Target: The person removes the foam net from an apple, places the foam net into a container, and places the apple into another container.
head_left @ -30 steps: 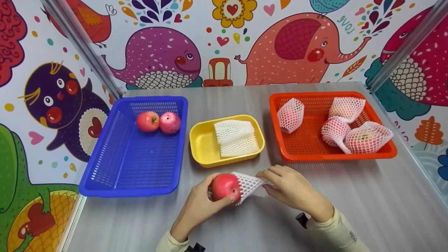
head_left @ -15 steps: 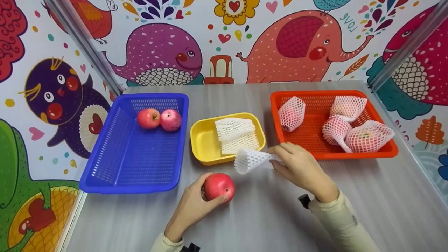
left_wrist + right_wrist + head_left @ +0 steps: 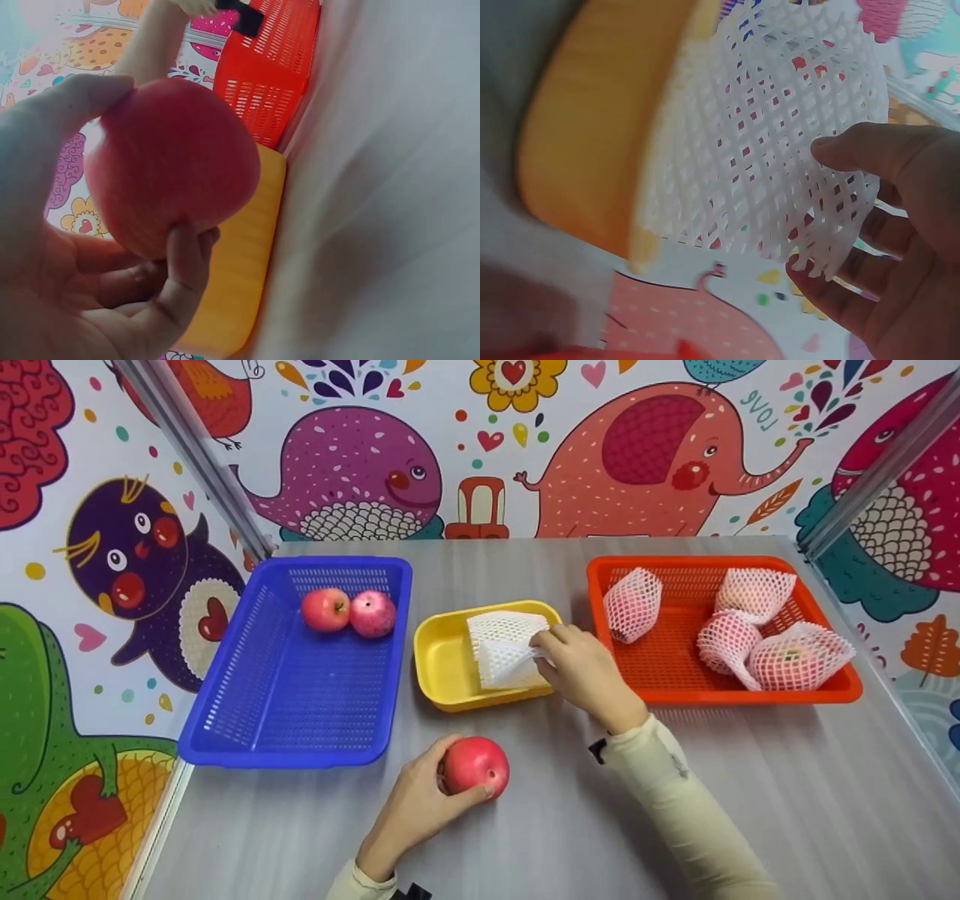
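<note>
A bare red apple [image 3: 475, 766] is gripped by my left hand [image 3: 424, 802] low in the middle of the head view. The left wrist view shows the apple [image 3: 176, 161] between the thumb and curled fingers. My right hand [image 3: 585, 671] is over the right end of the yellow basin [image 3: 442, 660]. It pinches a white foam net sleeve [image 3: 780, 142] by one end, thumb on one side and fingers on the other. Beneath that sleeve, more white foam nets [image 3: 504, 624] lie in the basin.
A blue basket [image 3: 300, 697] at the left holds two bare apples [image 3: 349, 612]. At the right, a red basket [image 3: 652, 660] holds several apples in foam nets [image 3: 795, 660]. Patterned panels [image 3: 570, 495] stand behind the grey table [image 3: 540, 825].
My right hand has pulled the foam net sleeve off the apple and carried it up and left to the yellow basin. My left hand keeps the apple in nearly the same place.
</note>
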`<action>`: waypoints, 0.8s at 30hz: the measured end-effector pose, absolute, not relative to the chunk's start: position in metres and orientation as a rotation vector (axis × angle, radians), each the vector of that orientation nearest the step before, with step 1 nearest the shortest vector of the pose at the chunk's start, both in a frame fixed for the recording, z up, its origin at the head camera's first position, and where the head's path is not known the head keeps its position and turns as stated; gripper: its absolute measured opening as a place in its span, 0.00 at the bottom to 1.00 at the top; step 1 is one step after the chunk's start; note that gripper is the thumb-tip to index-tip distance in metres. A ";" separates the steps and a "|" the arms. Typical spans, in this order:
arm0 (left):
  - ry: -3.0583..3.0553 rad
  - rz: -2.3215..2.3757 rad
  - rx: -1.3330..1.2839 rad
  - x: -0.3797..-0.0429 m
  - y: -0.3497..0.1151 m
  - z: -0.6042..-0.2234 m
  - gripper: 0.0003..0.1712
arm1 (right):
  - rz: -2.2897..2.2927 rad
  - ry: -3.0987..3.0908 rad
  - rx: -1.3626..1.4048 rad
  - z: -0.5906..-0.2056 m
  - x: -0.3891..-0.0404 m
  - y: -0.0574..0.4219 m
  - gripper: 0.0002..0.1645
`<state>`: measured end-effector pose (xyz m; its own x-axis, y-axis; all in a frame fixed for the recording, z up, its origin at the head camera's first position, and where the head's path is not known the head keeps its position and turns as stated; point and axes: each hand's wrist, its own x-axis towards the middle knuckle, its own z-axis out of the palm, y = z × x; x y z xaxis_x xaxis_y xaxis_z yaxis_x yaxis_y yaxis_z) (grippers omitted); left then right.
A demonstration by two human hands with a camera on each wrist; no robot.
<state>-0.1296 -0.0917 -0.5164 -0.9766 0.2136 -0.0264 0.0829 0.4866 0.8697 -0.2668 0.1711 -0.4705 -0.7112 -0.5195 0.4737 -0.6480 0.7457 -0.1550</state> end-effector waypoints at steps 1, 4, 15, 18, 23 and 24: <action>2.592 1.505 0.256 -0.130 -0.092 -0.516 0.44 | 0.445 -2.578 0.890 -0.477 -0.271 0.168 0.11; 2.588 1.499 0.244 -0.129 -0.091 -0.517 0.44 | 0.478 -2.725 0.887 -0.494 -0.281 0.162 0.10; 2.582 1.517 0.255 -0.131 -0.088 -0.520 0.43 | 0.718 -3.108 0.800 -0.501 -0.293 0.158 0.13; 2.576 1.512 0.255 -0.131 -0.087 -0.520 0.43 | 0.720 -3.101 0.827 -0.493 -0.286 0.162 0.17; 2.589 1.512 0.274 -0.133 -0.088 -0.521 0.44 | 0.634 -3.004 0.913 -0.479 -0.270 0.172 0.20; 2.589 1.516 0.277 -0.133 -0.087 -0.521 0.44 | 0.617 -2.976 0.928 -0.476 -0.267 0.175 0.21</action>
